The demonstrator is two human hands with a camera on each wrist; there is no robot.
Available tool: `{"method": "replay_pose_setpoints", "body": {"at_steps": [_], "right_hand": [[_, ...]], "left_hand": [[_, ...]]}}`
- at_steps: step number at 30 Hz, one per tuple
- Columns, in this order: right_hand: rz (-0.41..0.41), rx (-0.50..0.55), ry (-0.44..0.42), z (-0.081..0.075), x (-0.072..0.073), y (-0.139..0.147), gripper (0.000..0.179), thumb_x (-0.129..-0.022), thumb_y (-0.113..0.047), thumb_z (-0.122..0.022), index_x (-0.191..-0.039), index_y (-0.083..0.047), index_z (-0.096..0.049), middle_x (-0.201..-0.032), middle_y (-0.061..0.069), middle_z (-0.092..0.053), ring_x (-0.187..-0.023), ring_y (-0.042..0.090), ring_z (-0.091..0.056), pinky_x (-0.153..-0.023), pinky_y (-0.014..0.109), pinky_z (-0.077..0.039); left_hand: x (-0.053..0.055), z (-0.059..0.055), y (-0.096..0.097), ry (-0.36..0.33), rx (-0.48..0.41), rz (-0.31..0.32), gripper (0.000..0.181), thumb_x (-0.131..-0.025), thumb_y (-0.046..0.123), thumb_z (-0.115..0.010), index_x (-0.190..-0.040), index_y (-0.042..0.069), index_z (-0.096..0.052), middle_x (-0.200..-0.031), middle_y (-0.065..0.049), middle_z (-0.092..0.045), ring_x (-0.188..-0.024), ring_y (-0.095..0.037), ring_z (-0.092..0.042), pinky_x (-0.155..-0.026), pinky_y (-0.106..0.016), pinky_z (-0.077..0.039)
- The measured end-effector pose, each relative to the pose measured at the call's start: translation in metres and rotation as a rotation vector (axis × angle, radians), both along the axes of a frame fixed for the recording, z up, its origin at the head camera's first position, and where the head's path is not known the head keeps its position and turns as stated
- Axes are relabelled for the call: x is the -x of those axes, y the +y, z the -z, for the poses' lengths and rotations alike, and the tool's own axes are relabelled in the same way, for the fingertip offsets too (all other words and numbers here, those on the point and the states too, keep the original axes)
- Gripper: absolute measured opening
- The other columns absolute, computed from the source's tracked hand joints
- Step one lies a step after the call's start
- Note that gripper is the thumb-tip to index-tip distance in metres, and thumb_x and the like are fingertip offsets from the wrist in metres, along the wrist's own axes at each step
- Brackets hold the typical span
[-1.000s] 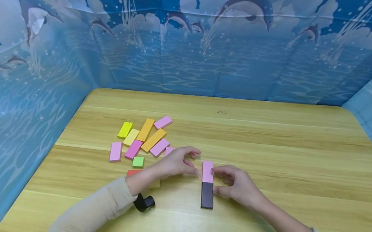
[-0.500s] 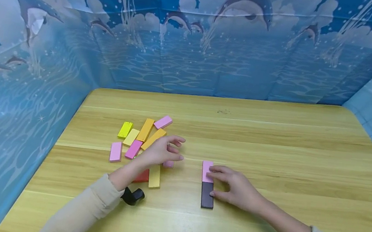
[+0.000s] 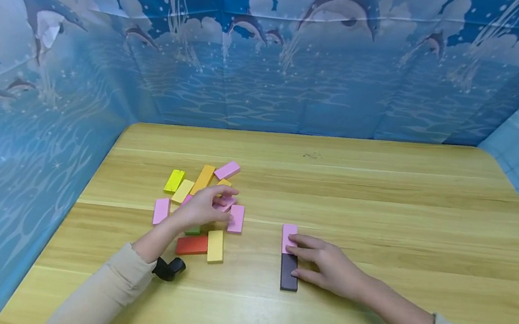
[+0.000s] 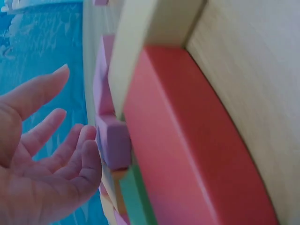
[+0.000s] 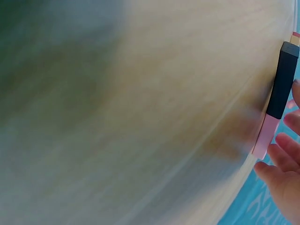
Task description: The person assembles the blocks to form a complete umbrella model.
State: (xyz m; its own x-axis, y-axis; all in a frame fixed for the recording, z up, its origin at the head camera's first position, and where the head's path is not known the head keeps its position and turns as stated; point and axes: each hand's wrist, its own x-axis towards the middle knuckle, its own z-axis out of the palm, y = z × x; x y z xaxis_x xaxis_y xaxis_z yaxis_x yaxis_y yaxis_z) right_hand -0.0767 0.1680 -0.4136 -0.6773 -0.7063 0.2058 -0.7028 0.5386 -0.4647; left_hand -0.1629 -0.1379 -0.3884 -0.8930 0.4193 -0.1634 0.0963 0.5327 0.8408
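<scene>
My left hand (image 3: 198,209) hovers over the cluster of coloured blocks, fingers spread and thumb apart. Nearest its thumb is a pink block (image 3: 237,223); another pink block (image 3: 227,205) is partly hidden under the fingers. The left wrist view shows nothing between the fingers of that hand (image 4: 51,183). My right hand (image 3: 334,266) lies beside a pink block (image 3: 288,233) and a black block (image 3: 288,277), set end to end in a line. Its loosely bent fingertips reach over the edges of both; whether they press on them I cannot tell.
Around the left hand lie a red block (image 3: 192,244), pale yellow blocks (image 3: 215,250), a bright yellow one (image 3: 174,181), an orange one (image 3: 204,178) and a partly covered green one (image 3: 193,229). A blue dolphin-print curtain (image 3: 269,91) borders the wooden table (image 3: 408,205).
My left hand has moved left from beside the pink and black pair to above the cluster. The right hand has shifted slightly left over the pair, which stays in place.
</scene>
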Motion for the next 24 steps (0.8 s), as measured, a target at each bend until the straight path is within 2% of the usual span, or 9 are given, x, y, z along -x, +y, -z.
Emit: {"method": "replay_pose_setpoints", "body": {"at_steps": [8,13,20,24], "right_hand": [[-0.023,0.001,0.039,0.0011,0.0003,0.0003,0.041,-0.085,-0.021,-0.069,-0.118,0.002,-0.062,-0.127,0.018,-0.054,-0.114,0.033,-0.054,-0.089,0.044,-0.046],[-0.021,-0.002,0.032,-0.0006,-0.0005,0.0002,0.041,-0.085,-0.021,-0.069,-0.119,0.002,-0.062,-0.127,0.017,-0.054,-0.113,0.033,-0.054,-0.089,0.045,-0.046],[-0.020,-0.004,0.025,-0.0007,-0.0002,0.0001,0.041,-0.086,-0.021,-0.068,-0.119,0.002,-0.062,-0.127,0.017,-0.054,-0.114,0.033,-0.054,-0.089,0.044,-0.046],[-0.019,-0.009,0.026,-0.0004,0.0000,0.0001,0.041,-0.086,-0.021,-0.068,-0.119,0.002,-0.062,-0.127,0.018,-0.054,-0.114,0.033,-0.054,-0.089,0.044,-0.046]], "left_hand": [[0.0005,0.0028,-0.0041,-0.007,0.020,0.030,0.061,-0.074,0.006,-0.078,-0.130,0.003,-0.052,-0.120,-0.011,-0.056,-0.103,-0.024,-0.051,-0.088,-0.036,-0.043],[-0.0011,0.0043,-0.0023,0.058,0.095,0.056,0.061,-0.072,0.007,-0.079,-0.128,0.004,-0.055,-0.121,-0.008,-0.055,-0.103,-0.022,-0.050,-0.090,-0.037,-0.042],[-0.0018,0.0065,0.0006,0.149,0.179,0.096,0.062,-0.067,0.008,-0.083,-0.124,0.001,-0.059,-0.109,-0.012,-0.052,-0.092,-0.023,-0.045,-0.076,-0.031,-0.040],[-0.0031,0.0056,0.0021,0.146,0.204,0.127,0.064,-0.065,0.011,-0.085,-0.123,0.002,-0.060,-0.105,-0.013,-0.048,-0.091,-0.022,-0.040,-0.072,-0.030,-0.035]]}}
